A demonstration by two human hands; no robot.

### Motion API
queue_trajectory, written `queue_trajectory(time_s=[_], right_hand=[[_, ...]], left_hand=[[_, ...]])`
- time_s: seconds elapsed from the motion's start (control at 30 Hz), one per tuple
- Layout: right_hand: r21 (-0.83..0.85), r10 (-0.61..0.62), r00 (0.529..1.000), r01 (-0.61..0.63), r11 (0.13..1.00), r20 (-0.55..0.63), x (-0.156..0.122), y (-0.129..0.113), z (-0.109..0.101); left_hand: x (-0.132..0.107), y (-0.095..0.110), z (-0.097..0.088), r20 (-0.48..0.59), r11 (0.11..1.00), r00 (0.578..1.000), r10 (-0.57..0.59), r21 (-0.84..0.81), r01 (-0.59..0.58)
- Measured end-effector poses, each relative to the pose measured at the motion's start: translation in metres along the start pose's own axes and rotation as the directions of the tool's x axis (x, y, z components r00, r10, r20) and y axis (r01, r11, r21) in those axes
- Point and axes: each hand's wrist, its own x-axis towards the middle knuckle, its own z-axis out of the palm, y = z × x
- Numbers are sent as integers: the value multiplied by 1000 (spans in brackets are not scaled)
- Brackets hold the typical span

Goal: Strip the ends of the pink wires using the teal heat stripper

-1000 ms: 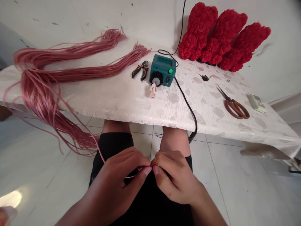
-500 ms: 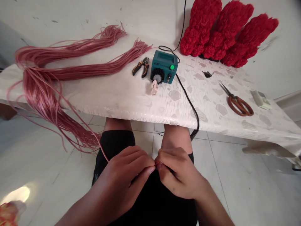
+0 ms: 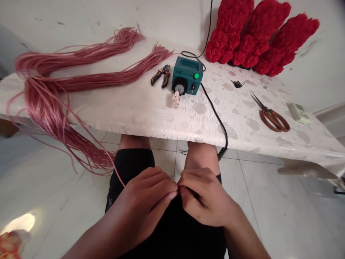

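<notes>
Left hand (image 3: 145, 201) and right hand (image 3: 207, 201) pinch one pink strand (image 3: 118, 175); three red bundles (image 3: 256, 36) beyond.

A head-worn camera looks forward and down. The left hand (image 3: 140, 207) and right hand (image 3: 208, 201) are close; the table (image 3: 140, 111) lies farther.

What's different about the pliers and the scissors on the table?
The pliers have black-and-orange handles; the scissors have brown ring handles. The pliers have a short stubby nose; the scissors have long thin blades. The pliers lie beside the teal box; the scissors lie far to its right. Both lie flat on the table.
</notes>
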Motion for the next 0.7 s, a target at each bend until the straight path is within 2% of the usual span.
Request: queue_trajectory(time_s=[0.23,0.4,0.57,0.7], right_hand=[[-58,-18,1000,18,998,-7,0,-1,3],[-152,-26,1000,27,988,10,1,2,6],[-262,-37,999,34,965,-6,0,5,14],[-305,-38,999,35,952,-6,0,10,20]], left_hand=[[1,2,0,1,999,999,-46,12,46],[8,9,-3,-57,973,998,6,231,7],[16,14,-3,-26,887,999,33,461,-17],[18,14,-1,12,827,998,66,559,-62]])
